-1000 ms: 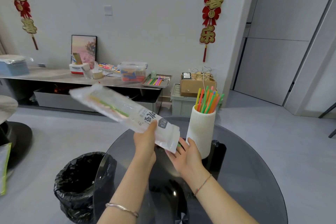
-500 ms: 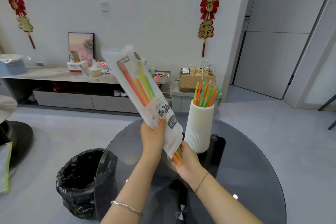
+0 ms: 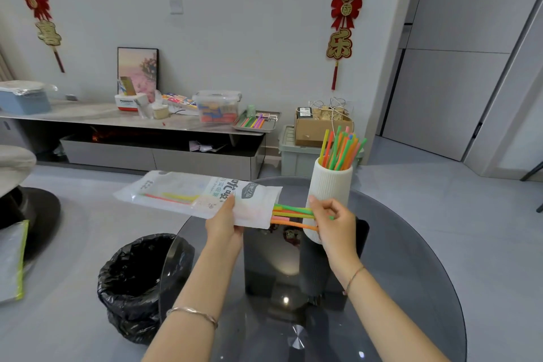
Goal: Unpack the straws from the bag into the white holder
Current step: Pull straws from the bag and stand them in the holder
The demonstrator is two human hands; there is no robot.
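My left hand grips a translucent white plastic bag, held level above the table with its open end to the right. Several coloured straws stick out of that open end, and my right hand is closed on their ends. A few more straws show through the bag near its left end. Just behind my right hand stands the ribbed white holder, upright on the round dark glass table, with several green, orange, yellow and pink straws in it.
A bin lined with a black bag stands on the floor by the table's left edge. A low cabinet with boxes and a tray runs along the far wall. A cardboard box sits on a grey crate behind the holder.
The bag has swung down from a steep tilt to level. My right hand has closed on the straw ends and drawn them farther out of the bag's mouth, towards the right.
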